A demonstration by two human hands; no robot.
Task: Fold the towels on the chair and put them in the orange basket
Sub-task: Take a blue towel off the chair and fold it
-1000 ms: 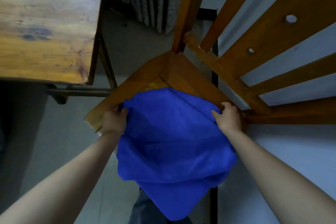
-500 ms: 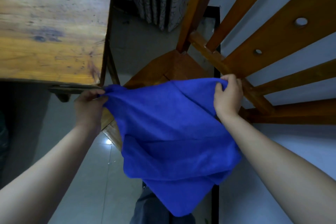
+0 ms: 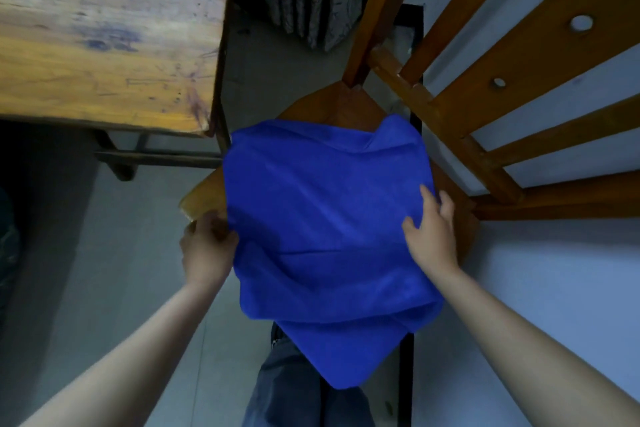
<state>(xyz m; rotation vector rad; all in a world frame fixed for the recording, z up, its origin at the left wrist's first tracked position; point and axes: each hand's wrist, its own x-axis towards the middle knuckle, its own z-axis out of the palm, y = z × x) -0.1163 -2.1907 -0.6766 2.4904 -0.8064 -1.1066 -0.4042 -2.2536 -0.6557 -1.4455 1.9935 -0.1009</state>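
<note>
— Where is the blue towel [image 3: 325, 218]?
— Spread over the chair [image 3: 346, 104] seat, its near corner hanging off the front edge.
— And the hands?
— The left hand [image 3: 206, 250] pinches its left edge. The right hand [image 3: 433, 236] lies flat on its right side, fingers straight.

No text, label, brand, number or sign can be read; the marks on the worn table [image 3: 104, 45] are only stains and scratches, nothing legible
</note>
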